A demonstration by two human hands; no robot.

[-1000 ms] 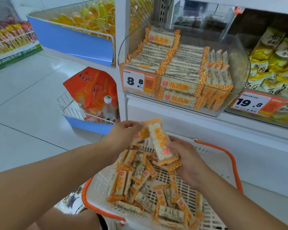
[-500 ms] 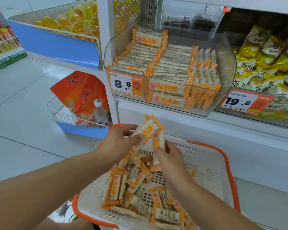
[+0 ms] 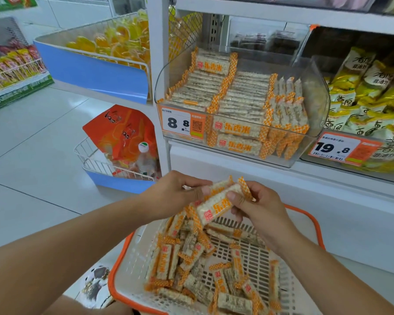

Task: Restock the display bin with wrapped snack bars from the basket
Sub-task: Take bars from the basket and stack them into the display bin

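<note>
Below both hands, the basket (image 3: pixel 309 220) still held a loose heap of bars. Half a second before, the left hand (image 3: pixel 171 194) and right hand (image 3: pixel 258 208) had held their bars upright and apart; now both pinched one squared-up bundle of snack bars (image 3: pixel 218 202) between them. The bundle looked ready to lift. Beyond and above the hands, the display bin (image 3: pixel 314 96) had room at its right end.
</note>
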